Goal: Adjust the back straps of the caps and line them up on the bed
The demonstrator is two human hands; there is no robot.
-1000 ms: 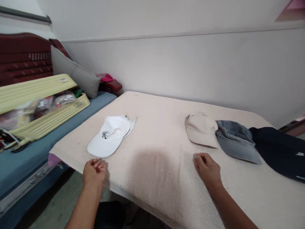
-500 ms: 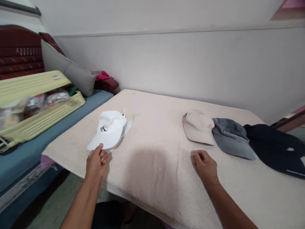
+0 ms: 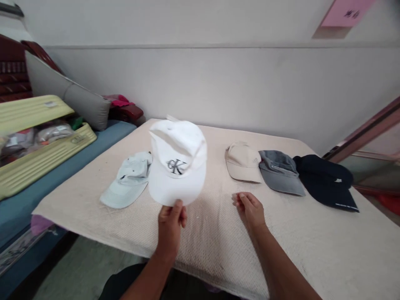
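My left hand (image 3: 171, 218) pinches the brim of a white baseball cap (image 3: 184, 146) between thumb and fingers. The cap is held up above the table, its front with dark "CK" lettering facing me. To its left, a pale mint cap (image 3: 129, 179) lies on the cloth. My right hand (image 3: 251, 208) rests low over the cloth with its fingers loosely curled and nothing visible in them. Just beyond it lies a beige cap (image 3: 242, 160). A grey cap (image 3: 281, 173) and a black cap (image 3: 325, 181) continue the row to the right.
A cream textured cloth (image 3: 200, 250) covers the table, which reaches back to a white wall (image 3: 200, 83). At the left, an open yellow case (image 3: 46, 154) with bagged items sits on a blue bench (image 3: 125, 127), near a grey cushion (image 3: 68, 91).
My left hand has lifted the white cap and carried it rightward, uncovering the mint cap beneath. My right hand stays near the beige cap, and the view has turned rightward.
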